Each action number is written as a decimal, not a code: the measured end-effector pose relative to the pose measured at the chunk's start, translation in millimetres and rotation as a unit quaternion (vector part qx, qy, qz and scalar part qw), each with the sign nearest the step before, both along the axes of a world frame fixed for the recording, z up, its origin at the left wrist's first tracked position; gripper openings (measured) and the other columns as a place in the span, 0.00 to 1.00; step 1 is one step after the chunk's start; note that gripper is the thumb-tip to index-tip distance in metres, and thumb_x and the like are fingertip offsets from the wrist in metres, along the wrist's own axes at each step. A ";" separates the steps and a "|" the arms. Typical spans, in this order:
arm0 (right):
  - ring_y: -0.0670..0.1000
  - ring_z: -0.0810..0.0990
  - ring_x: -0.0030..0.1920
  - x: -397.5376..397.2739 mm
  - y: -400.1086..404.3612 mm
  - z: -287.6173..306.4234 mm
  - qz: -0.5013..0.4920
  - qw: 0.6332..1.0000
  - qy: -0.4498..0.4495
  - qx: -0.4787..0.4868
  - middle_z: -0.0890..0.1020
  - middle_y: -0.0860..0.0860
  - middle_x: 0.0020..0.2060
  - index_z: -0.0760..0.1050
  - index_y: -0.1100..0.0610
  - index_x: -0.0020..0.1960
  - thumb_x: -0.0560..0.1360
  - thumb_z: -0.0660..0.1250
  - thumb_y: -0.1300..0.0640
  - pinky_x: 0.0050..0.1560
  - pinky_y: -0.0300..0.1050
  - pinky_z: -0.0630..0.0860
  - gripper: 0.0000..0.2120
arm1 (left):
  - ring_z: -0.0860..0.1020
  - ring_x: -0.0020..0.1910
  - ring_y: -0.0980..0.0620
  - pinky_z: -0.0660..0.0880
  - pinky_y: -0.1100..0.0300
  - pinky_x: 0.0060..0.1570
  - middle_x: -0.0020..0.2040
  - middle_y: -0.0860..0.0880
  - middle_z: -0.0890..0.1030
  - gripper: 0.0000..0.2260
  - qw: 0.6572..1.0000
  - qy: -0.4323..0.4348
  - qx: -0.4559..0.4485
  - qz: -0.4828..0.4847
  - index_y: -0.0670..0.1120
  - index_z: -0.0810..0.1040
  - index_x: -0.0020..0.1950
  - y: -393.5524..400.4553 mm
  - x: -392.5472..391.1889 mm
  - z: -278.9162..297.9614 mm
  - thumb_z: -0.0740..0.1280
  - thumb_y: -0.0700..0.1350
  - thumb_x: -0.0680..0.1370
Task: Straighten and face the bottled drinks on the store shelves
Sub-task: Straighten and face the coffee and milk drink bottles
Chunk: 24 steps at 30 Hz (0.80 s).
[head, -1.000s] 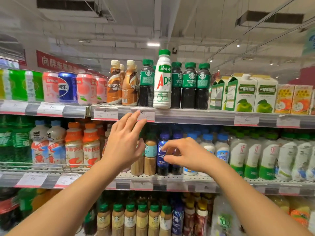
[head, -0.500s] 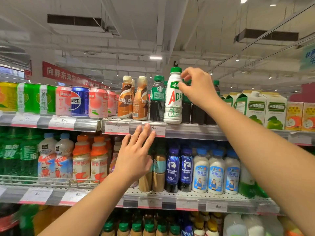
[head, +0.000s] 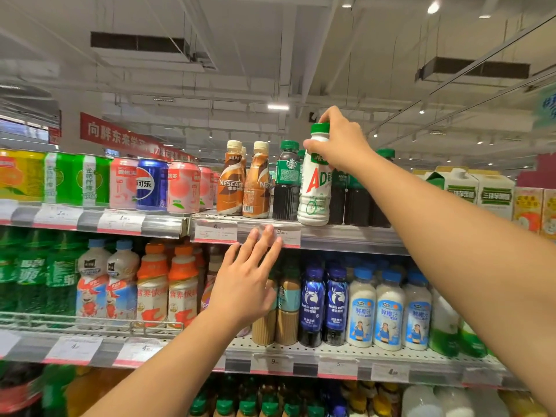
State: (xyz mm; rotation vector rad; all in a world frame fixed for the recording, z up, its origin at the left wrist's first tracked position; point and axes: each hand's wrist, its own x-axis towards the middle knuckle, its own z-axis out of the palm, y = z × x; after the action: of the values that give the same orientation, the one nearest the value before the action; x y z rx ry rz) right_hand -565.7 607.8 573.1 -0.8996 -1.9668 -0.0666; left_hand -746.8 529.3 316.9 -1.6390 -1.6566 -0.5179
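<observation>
Two bare forearms reach up from the bottom of the view toward store shelves of drinks. The left hand [head: 245,284] is nearest, released, palm forward and fingers spread. Its fingertips [head: 268,229] overlap the clear plastic price strip [head: 245,233] on the front edge of the grey metal top shelf [head: 346,234]; actual contact cannot be told. Behind its palm, partly hidden, stand ribbed tan coffee bottles [head: 275,326] on the perforated white middle shelf [head: 331,352]. Just right of that hand are two glossy dark blue bottles with a deer logo [head: 325,305], then three milky white bottles with pale blue caps [head: 388,311].

Higher and further off, the right hand [head: 341,144] grasps the neck and green screw cap of a smooth white plastic bottle with red "AD" lettering [head: 314,191]. The bottle stands upright at the top shelf's front edge, label facing out. Touching it to the left of the hand is a dark coffee bottle with a green cap and label [head: 287,182], then two curvy brown Nescafe bottles [head: 245,182]. Dark bottles crowd behind and right of the wrist, leaving little free room. Far left are shiny cans [head: 152,185]; far right, green-and-white cartons [head: 478,189]. Above the bottle caps the space is open up to the ceiling.
</observation>
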 end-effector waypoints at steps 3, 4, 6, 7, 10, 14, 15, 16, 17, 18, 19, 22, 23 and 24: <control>0.55 0.79 0.50 6.4 -8.1 -3.1 0.016 1.000 0.022 0.010 0.78 0.54 0.55 0.67 0.51 0.62 0.74 0.75 0.44 0.48 0.53 0.81 0.25 | 0.43 0.82 0.45 0.55 0.42 0.78 0.83 0.49 0.40 0.41 1.000 -0.005 0.007 -0.002 0.52 0.43 0.83 -0.5 1.5 -0.4 0.61 0.56 0.75; 0.55 0.78 0.51 9.2 -11.4 -5.3 0.024 0.999 0.029 0.009 0.78 0.53 0.55 0.68 0.52 0.63 0.74 0.74 0.44 0.49 0.51 0.78 0.25 | 0.43 0.82 0.45 0.55 0.42 0.78 0.83 0.50 0.39 0.41 1.000 -0.006 0.006 -0.001 0.53 0.43 0.83 -0.6 2.3 -0.4 0.61 0.56 0.75; 0.53 0.78 0.54 15.9 -20.2 -11.6 0.042 0.998 0.047 0.011 0.79 0.51 0.55 0.70 0.53 0.65 0.73 0.74 0.44 0.50 0.49 0.75 0.26 | 0.41 0.82 0.46 0.53 0.42 0.78 0.83 0.50 0.37 0.41 1.000 -0.011 -0.004 0.005 0.53 0.41 0.83 -1.6 4.8 0.8 0.60 0.57 0.76; 0.53 0.78 0.55 19.5 -25.4 -15.7 0.050 0.997 0.058 0.021 0.80 0.50 0.55 0.72 0.53 0.65 0.73 0.74 0.44 0.52 0.49 0.75 0.26 | 0.40 0.82 0.46 0.53 0.42 0.78 0.82 0.51 0.36 0.42 1.000 -0.013 -0.012 0.010 0.54 0.39 0.83 -3.0 6.7 2.5 0.60 0.58 0.76; 0.53 0.76 0.57 31.2 -41.2 -31.4 0.071 0.993 0.080 0.053 0.81 0.49 0.55 0.73 0.52 0.64 0.73 0.74 0.45 0.55 0.49 0.73 0.24 | 0.42 0.82 0.47 0.53 0.41 0.78 0.82 0.52 0.36 0.41 0.999 -0.020 -0.037 0.023 0.55 0.41 0.83 -9.5 12.4 10.5 0.60 0.60 0.77; 0.51 0.78 0.54 47.1 -57.8 -57.7 0.106 0.987 0.092 0.081 0.81 0.47 0.54 0.72 0.51 0.65 0.73 0.74 0.45 0.53 0.49 0.75 0.24 | 0.56 0.80 0.45 0.61 0.43 0.75 0.83 0.50 0.53 0.32 0.998 -0.060 -0.022 0.004 0.55 0.60 0.80 -29.9 26.2 16.5 0.62 0.59 0.76; 0.53 0.79 0.55 50.9 -59.8 -64.6 0.111 0.985 0.098 0.084 0.82 0.47 0.55 0.72 0.50 0.65 0.73 0.74 0.44 0.55 0.51 0.76 0.24 | 0.59 0.79 0.45 0.65 0.44 0.73 0.82 0.50 0.58 0.30 0.998 -0.068 -0.009 -0.001 0.54 0.64 0.78 -36.9 30.1 13.6 0.62 0.57 0.76; 0.54 0.80 0.56 54.8 -61.8 -71.8 0.115 0.985 0.100 0.080 0.82 0.47 0.55 0.73 0.50 0.64 0.72 0.74 0.43 0.56 0.52 0.77 0.25 | 0.62 0.77 0.46 0.67 0.45 0.71 0.80 0.50 0.62 0.28 0.997 -0.079 -0.001 -0.006 0.53 0.67 0.77 -44.1 33.4 8.9 0.62 0.56 0.77; 0.54 0.80 0.56 58.2 -62.6 -80.2 0.124 0.985 0.101 0.068 0.82 0.47 0.56 0.73 0.50 0.64 0.71 0.74 0.43 0.58 0.53 0.77 0.25 | 0.64 0.76 0.47 0.69 0.45 0.69 0.78 0.51 0.65 0.27 0.995 -0.094 -0.001 -0.010 0.53 0.68 0.76 -51.6 36.7 2.0 0.62 0.56 0.77; 0.53 0.80 0.56 61.4 -63.2 -89.6 0.137 0.984 0.102 0.051 0.82 0.47 0.55 0.73 0.50 0.64 0.71 0.74 0.42 0.59 0.54 0.77 0.25 | 0.66 0.74 0.48 0.70 0.46 0.69 0.77 0.51 0.68 0.26 0.994 -0.112 -0.006 -0.013 0.53 0.67 0.76 -58.7 38.9 -6.2 0.63 0.55 0.78; 0.52 0.80 0.56 64.1 -64.0 -99.9 0.152 0.982 0.104 0.034 0.82 0.46 0.55 0.73 0.50 0.63 0.70 0.74 0.42 0.59 0.55 0.77 0.25 | 0.67 0.74 0.49 0.71 0.47 0.68 0.76 0.52 0.69 0.26 0.992 -0.127 -0.012 -0.013 0.53 0.67 0.76 -65.7 40.8 -15.3 0.63 0.55 0.78; 0.50 0.82 0.54 68.7 -68.9 -135.2 0.184 0.978 0.095 -0.004 0.83 0.45 0.54 0.74 0.51 0.62 0.70 0.76 0.45 0.58 0.54 0.78 0.25 | 0.69 0.72 0.51 0.70 0.51 0.69 0.74 0.53 0.71 0.26 0.988 -0.155 -0.027 0.004 0.54 0.67 0.77 -87.6 44.5 -45.3 0.64 0.53 0.79; 0.50 0.82 0.54 69.5 -71.0 -147.3 0.194 0.977 0.089 -0.015 0.83 0.45 0.54 0.74 0.50 0.62 0.70 0.77 0.45 0.58 0.54 0.78 0.24 | 0.70 0.72 0.51 0.69 0.52 0.69 0.74 0.53 0.72 0.25 0.986 -0.163 -0.035 0.015 0.54 0.67 0.77 -95.5 45.9 -55.6 0.65 0.53 0.79; 0.49 0.82 0.54 69.9 -72.8 -159.1 0.204 0.975 0.082 -0.030 0.82 0.44 0.53 0.74 0.50 0.62 0.70 0.77 0.46 0.59 0.54 0.78 0.24 | 0.70 0.71 0.52 0.69 0.52 0.69 0.74 0.54 0.72 0.25 0.984 -0.174 -0.043 0.025 0.53 0.67 0.77 -103.8 47.8 -65.5 0.65 0.53 0.79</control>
State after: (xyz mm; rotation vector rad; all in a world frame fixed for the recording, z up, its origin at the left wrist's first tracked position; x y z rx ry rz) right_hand -495.7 535.0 414.1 -0.5041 -1.9673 0.2958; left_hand -699.0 425.5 251.4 -1.6317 -1.9922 -0.7494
